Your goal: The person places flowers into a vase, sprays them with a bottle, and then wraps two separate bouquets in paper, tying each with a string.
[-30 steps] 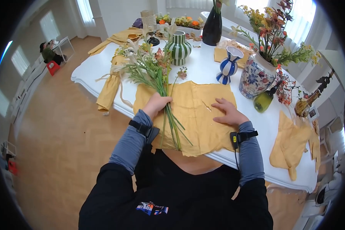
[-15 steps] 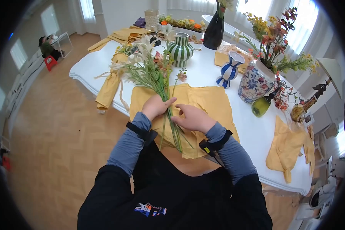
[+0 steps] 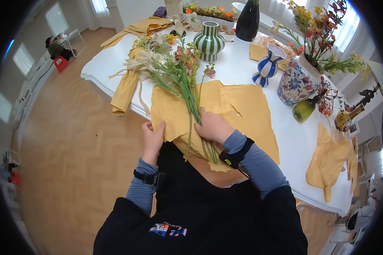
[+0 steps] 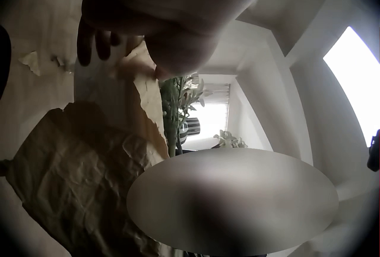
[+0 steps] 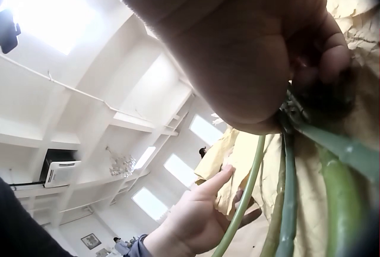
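My right hand (image 3: 215, 126) grips a bunch of long green flower stems (image 3: 195, 108) low down, over a sheet of yellow wrapping paper (image 3: 253, 110). In the right wrist view, the fingers curl round the stems (image 5: 288, 191), whose lower ends pass below the hand. The flower heads (image 3: 159, 61), cream lilies and pinkish blooms, point away across the table. At the near left edge of the paper, my left hand (image 3: 152, 138) pinches the corner between thumb and fingers and holds it raised. The sheet is wrinkled, with a small tear right of the stems.
A green-striped vase (image 3: 209, 42), a blue-striped vase (image 3: 268, 68) and a floral vase (image 3: 295, 80) stand on the white table (image 3: 289, 144). A green bottle (image 3: 304, 111) lies beside them. A wrapped roll (image 3: 125, 91) lies left, torn paper (image 3: 327, 157) right. Someone sits far left.
My left hand let go of the stems and moved down-left to the paper's edge, lifting it. The right hand came from the paper's right side and took hold of the stems.
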